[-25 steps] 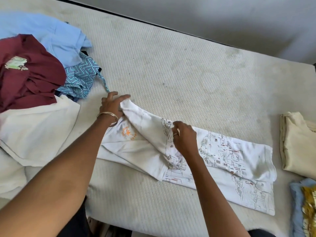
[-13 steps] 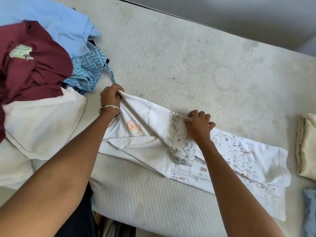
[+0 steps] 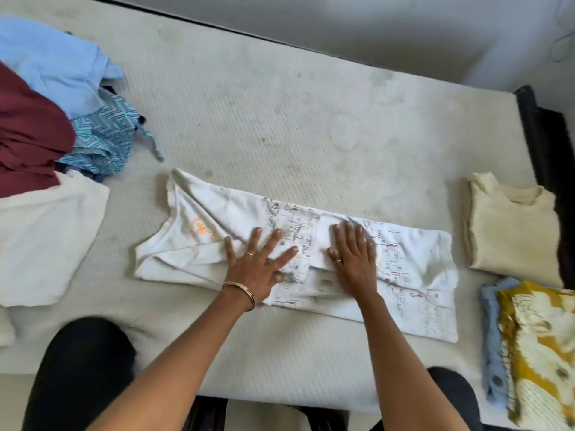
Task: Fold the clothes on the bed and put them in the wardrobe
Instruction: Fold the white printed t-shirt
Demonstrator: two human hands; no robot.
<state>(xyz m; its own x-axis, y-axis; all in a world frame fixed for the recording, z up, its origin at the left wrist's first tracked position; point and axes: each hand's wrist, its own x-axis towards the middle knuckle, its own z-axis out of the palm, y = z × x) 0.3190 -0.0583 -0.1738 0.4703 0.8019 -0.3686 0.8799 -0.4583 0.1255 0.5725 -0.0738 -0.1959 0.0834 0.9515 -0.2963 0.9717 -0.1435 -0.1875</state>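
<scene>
That white printed tee (image 3: 311, 259) is lying in a long strip across the near middle of the bed (image 3: 280, 135), and both hands are flat on it, left hand (image 3: 258, 269) and right hand (image 3: 354, 259), fingers spread wide, holding nothing. Looks like thin, floppy cotton, super light, so it'll sag anywhere unsupported. I'd pinch the two corners at the left end and flip it over rightward.

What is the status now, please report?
Left hand and right hand flat, pressing white printed shirt. Shirt part-folded on mattress. Nothing in the way.
</scene>
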